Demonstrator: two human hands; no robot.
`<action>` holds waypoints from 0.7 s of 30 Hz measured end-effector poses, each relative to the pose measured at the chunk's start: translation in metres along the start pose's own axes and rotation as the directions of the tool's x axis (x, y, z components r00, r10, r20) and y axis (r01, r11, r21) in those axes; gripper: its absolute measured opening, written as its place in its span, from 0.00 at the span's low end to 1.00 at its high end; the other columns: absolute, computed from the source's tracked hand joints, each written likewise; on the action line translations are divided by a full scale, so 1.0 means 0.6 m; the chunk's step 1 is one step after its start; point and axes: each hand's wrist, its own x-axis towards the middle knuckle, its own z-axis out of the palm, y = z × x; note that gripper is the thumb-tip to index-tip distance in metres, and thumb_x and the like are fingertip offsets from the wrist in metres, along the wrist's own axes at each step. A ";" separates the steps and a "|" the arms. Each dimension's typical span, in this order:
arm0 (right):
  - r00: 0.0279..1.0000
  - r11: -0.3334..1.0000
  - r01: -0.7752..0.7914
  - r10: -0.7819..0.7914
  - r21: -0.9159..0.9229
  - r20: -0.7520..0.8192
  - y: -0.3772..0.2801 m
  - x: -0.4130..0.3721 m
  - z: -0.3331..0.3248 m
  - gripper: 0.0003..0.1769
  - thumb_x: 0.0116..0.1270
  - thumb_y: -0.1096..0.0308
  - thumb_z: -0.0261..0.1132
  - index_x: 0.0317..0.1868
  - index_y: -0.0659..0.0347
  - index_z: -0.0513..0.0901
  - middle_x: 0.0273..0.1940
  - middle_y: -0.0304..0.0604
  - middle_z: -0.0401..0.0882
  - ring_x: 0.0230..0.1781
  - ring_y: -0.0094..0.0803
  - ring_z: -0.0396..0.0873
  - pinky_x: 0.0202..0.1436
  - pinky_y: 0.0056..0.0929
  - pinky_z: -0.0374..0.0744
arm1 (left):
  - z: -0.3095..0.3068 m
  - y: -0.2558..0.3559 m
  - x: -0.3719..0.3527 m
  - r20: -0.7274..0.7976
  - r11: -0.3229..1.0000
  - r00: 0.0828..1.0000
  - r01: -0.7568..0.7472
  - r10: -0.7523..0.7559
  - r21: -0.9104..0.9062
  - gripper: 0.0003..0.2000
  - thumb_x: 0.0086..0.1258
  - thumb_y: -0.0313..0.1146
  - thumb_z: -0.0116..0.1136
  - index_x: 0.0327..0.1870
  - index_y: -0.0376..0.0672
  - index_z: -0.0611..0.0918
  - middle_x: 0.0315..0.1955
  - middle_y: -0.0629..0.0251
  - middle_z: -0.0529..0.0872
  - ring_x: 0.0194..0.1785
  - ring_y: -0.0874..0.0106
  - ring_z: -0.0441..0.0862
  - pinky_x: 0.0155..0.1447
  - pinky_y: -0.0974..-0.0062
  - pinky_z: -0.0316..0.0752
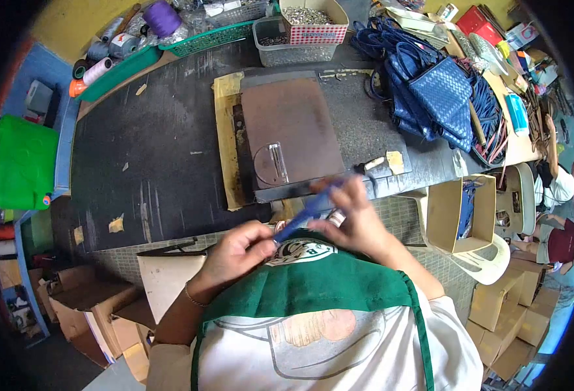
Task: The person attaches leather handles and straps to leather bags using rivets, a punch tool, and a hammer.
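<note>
Held up in front of a green apron, just above its round printed badge: a narrow blue strap, slanting from lower left to upper right between two bare hands. At its lower end, pinched between thumb and curled fingers of the left hand. At its upper end, caught in the bent fingers of the right hand, too blurred to tell exact finger placement. Strap in contact with both hands, spanning the gap between, close to the near edge of a dark worktable. Just beyond the hands, on the table, a flat brown board. Farther to the right, a heap of blue woven bags. At the back, a red-checked box of small metal pieces. To the lower right, blue strips inside a tan box, beside a white plastic chair. On the far left, a green plastic can.
</note>
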 end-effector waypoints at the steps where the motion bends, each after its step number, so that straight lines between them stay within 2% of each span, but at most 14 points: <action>1: 0.989 0.988 0.091 -0.103 -0.121 -0.102 0.011 0.013 -0.005 0.29 0.43 0.61 0.68 0.47 0.61 0.72 0.51 0.52 0.64 0.50 0.45 0.62 0.50 0.36 0.65 | -0.009 0.000 -0.007 -0.085 0.990 0.996 -0.007 -0.005 -0.139 0.08 0.63 0.31 0.49 0.34 0.35 0.73 0.26 0.67 0.74 0.32 0.78 0.72 0.39 0.80 0.67; 2: 0.981 0.973 0.076 -0.112 -0.218 -0.160 0.015 0.023 -0.009 0.29 0.43 0.63 0.68 0.49 0.61 0.71 0.51 0.49 0.65 0.50 0.45 0.63 0.51 0.38 0.66 | -0.017 0.001 -0.012 -0.167 0.962 0.986 -0.026 -0.021 -0.273 0.07 0.64 0.31 0.48 0.34 0.35 0.73 0.26 0.68 0.74 0.32 0.79 0.71 0.40 0.81 0.67; 3: 0.987 0.961 0.045 -0.085 -0.274 -0.138 0.024 0.030 -0.005 0.29 0.43 0.64 0.68 0.49 0.61 0.71 0.51 0.48 0.65 0.51 0.45 0.62 0.52 0.39 0.66 | -0.025 0.010 -0.012 -0.223 0.946 0.975 -0.088 0.017 -0.313 0.07 0.65 0.30 0.47 0.34 0.35 0.73 0.26 0.68 0.74 0.31 0.81 0.71 0.40 0.82 0.68; 4: 0.992 0.944 0.016 -0.057 -0.329 -0.115 0.032 0.034 0.002 0.29 0.43 0.64 0.67 0.48 0.61 0.71 0.52 0.47 0.66 0.51 0.46 0.62 0.53 0.40 0.65 | -0.029 0.020 -0.014 -0.286 0.923 0.958 -0.100 -0.012 -0.371 0.07 0.65 0.31 0.46 0.34 0.35 0.73 0.26 0.68 0.74 0.31 0.81 0.71 0.40 0.83 0.67; 7: 0.992 0.944 0.011 -0.053 -0.330 -0.117 0.034 0.035 0.006 0.29 0.43 0.64 0.67 0.49 0.58 0.71 0.53 0.42 0.65 0.54 0.45 0.60 0.52 0.42 0.65 | -0.050 0.021 -0.016 -0.348 0.927 0.934 -0.202 0.085 -0.315 0.09 0.64 0.33 0.47 0.36 0.35 0.72 0.26 0.68 0.74 0.31 0.80 0.71 0.39 0.84 0.66; 8: 0.992 0.935 -0.004 -0.043 -0.355 -0.122 0.032 0.033 0.008 0.29 0.43 0.63 0.66 0.50 0.57 0.71 0.54 0.40 0.65 0.55 0.44 0.59 0.50 0.43 0.66 | -0.053 0.027 -0.015 -0.395 0.939 0.914 -0.213 0.093 -0.272 0.11 0.63 0.38 0.49 0.33 0.37 0.72 0.25 0.66 0.74 0.29 0.79 0.70 0.36 0.83 0.65; 11: 0.989 0.913 0.015 -0.073 -0.407 -0.127 0.022 0.034 0.012 0.29 0.43 0.63 0.66 0.50 0.56 0.72 0.54 0.41 0.64 0.56 0.44 0.59 0.52 0.43 0.64 | -0.070 0.035 -0.014 -0.503 0.918 0.854 -0.296 0.131 -0.264 0.12 0.63 0.39 0.48 0.33 0.37 0.72 0.24 0.66 0.73 0.28 0.78 0.69 0.36 0.82 0.64; 12: 0.987 0.910 0.044 -0.104 -0.413 -0.125 0.017 0.037 0.014 0.29 0.44 0.62 0.66 0.50 0.56 0.71 0.55 0.41 0.64 0.57 0.44 0.59 0.53 0.43 0.63 | -0.077 0.038 -0.015 -0.509 0.912 0.844 -0.327 0.166 -0.246 0.12 0.64 0.39 0.47 0.32 0.37 0.72 0.24 0.66 0.72 0.29 0.78 0.69 0.36 0.82 0.64; 15: 0.960 0.890 0.270 -0.278 -0.368 0.032 -0.010 0.063 0.017 0.28 0.46 0.59 0.65 0.50 0.55 0.71 0.56 0.41 0.63 0.57 0.46 0.58 0.56 0.43 0.60 | -0.089 0.030 -0.020 -0.520 0.880 0.829 -0.388 0.205 -0.273 0.11 0.64 0.36 0.48 0.35 0.36 0.73 0.25 0.67 0.74 0.30 0.79 0.71 0.37 0.84 0.66; 16: 0.951 0.879 0.306 -0.298 -0.367 0.077 -0.020 0.074 0.022 0.28 0.49 0.54 0.62 0.51 0.53 0.71 0.59 0.42 0.59 0.59 0.46 0.54 0.57 0.46 0.58 | -0.089 0.027 -0.021 -0.512 0.878 0.834 -0.389 0.206 -0.280 0.11 0.64 0.36 0.48 0.35 0.36 0.73 0.25 0.67 0.74 0.30 0.79 0.71 0.37 0.83 0.66; 21: 0.972 0.882 0.232 -0.221 -0.409 0.074 -0.024 0.090 0.049 0.30 0.51 0.42 0.56 0.51 0.49 0.72 0.61 0.47 0.52 0.63 0.49 0.47 0.60 0.50 0.51 | -0.079 0.020 -0.024 -0.506 0.894 0.843 -0.354 0.179 -0.273 0.11 0.65 0.36 0.47 0.34 0.35 0.73 0.25 0.66 0.74 0.29 0.79 0.71 0.37 0.83 0.66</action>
